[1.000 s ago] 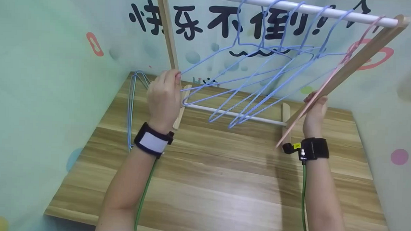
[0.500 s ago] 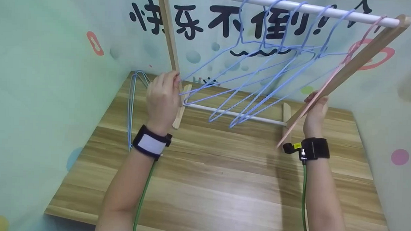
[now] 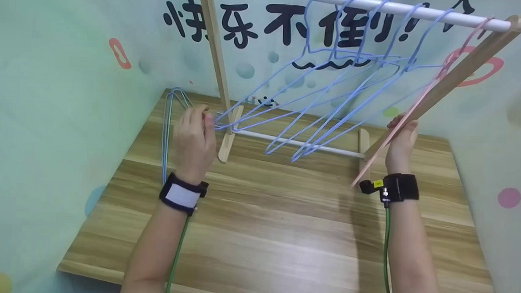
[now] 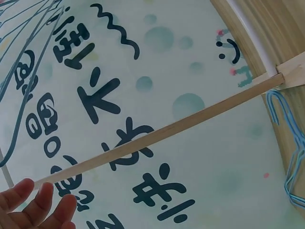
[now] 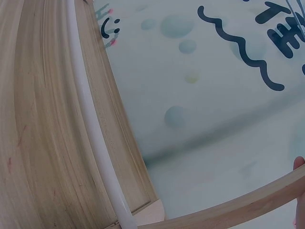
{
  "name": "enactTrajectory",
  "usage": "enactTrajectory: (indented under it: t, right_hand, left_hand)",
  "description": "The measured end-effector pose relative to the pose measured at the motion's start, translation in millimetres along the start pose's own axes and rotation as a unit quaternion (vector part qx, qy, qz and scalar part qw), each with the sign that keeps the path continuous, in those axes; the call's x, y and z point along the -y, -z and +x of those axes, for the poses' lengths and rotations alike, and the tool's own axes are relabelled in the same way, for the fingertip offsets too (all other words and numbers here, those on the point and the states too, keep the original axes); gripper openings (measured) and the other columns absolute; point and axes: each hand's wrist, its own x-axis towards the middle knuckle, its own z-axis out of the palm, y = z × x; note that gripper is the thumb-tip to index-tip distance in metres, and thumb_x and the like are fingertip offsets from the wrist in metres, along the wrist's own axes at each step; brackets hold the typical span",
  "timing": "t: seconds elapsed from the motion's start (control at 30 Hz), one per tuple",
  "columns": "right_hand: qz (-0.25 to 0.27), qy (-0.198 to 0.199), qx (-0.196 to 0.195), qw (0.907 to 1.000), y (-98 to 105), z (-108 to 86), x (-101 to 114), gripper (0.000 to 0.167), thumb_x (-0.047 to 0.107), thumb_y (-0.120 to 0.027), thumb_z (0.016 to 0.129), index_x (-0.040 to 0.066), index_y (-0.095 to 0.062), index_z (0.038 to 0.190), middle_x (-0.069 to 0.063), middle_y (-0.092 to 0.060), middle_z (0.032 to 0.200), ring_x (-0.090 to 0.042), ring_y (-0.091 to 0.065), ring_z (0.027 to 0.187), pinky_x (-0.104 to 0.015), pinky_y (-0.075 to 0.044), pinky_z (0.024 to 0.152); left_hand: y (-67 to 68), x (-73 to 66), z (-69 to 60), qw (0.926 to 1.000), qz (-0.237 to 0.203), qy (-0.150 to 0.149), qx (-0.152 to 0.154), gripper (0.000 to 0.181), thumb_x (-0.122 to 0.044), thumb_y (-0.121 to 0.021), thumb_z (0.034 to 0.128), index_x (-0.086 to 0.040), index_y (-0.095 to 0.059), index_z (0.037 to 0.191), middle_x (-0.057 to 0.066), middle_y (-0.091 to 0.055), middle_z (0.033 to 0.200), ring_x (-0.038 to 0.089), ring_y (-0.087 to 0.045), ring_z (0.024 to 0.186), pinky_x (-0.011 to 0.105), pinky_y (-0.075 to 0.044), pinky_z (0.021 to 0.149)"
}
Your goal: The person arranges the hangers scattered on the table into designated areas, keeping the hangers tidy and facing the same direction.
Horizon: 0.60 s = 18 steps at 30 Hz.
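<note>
A clothes rack with a white top rod (image 3: 434,14) and wooden posts stands on the table. Several blue hangers (image 3: 267,152) hang on the rod, with a pink hanger (image 3: 427,92) at its right end. In the head view, the right hand (image 3: 401,145) grips the lower part of the right post (image 3: 467,69). The left hand (image 3: 195,140) is left of the left post (image 3: 217,54), beside the corner of the leftmost blue hanger. Its fingers (image 4: 43,205) are loosely bent and hold nothing in the left wrist view.
More blue hangers (image 3: 165,134) lie on the wooden table (image 3: 279,234) at the left, partly behind the left hand. A white lower bar (image 3: 299,142) joins the rack's feet. Patterned walls stand at the back and sides. Green cables run along both forearms.
The left hand has let go of the leftmost blue hanger and moved left and slightly down. That hanger's corner now lies further left. The right hand keeps its grip on the post.
</note>
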Motion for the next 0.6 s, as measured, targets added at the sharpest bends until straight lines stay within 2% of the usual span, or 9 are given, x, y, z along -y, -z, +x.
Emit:
enactTrajectory:
  t: [0.17,0.4,0.5,0.6]
  right_hand:
    - [-0.008,-0.001,-0.002,1.0000,-0.9,0.5,1.9,0.046,0.026,-0.015,0.105,0.003,-0.053,0.095,-0.011,-0.049,0.088,-0.025,-0.048,0.091,-0.026,-0.035,0.085]
    - [0.008,0.010,-0.007,0.9999,-0.8,0.8,-0.6,0.046,0.021,-0.013,0.105,0.002,-0.053,0.094,-0.012,-0.048,0.087,-0.025,-0.048,0.088,-0.025,-0.036,0.085]
    - [0.007,0.018,-0.005,0.9998,-0.3,1.5,-2.3,0.046,0.020,-0.013,0.105,0.001,-0.053,0.093,-0.012,-0.048,0.087,-0.025,-0.048,0.088,-0.026,-0.036,0.085]
    - [-0.003,0.020,-0.005,0.9998,0.4,1.9,-3.8,0.046,0.021,-0.013,0.105,0.002,-0.053,0.093,-0.012,-0.049,0.087,-0.024,-0.048,0.088,-0.025,-0.036,0.085]
  left_hand:
    - [0.9,11.7,-11.2,0.9996,0.000,0.026,-0.002,0.026,-0.015,-0.048,0.0987,0.005,-0.062,0.107,0.017,-0.060,0.089,0.029,-0.055,0.078,0.042,-0.044,0.070]
    - [1.4,26.8,-22.1,0.9992,0.012,0.038,0.003,0.030,-0.018,-0.046,0.1006,0.007,-0.062,0.105,0.019,-0.061,0.091,0.031,-0.056,0.081,0.041,-0.045,0.071]
    - [1.4,35.7,-28.5,0.9971,0.032,0.066,0.020,0.032,-0.021,-0.047,0.1014,0.007,-0.062,0.106,0.019,-0.060,0.093,0.031,-0.056,0.081,0.043,-0.045,0.072]
    - [1.0,46.3,-36.1,0.9894,0.065,0.116,0.058,0.033,-0.024,-0.050,0.1002,0.006,-0.060,0.111,0.020,-0.059,0.101,0.033,-0.056,0.087,0.046,-0.044,0.078]
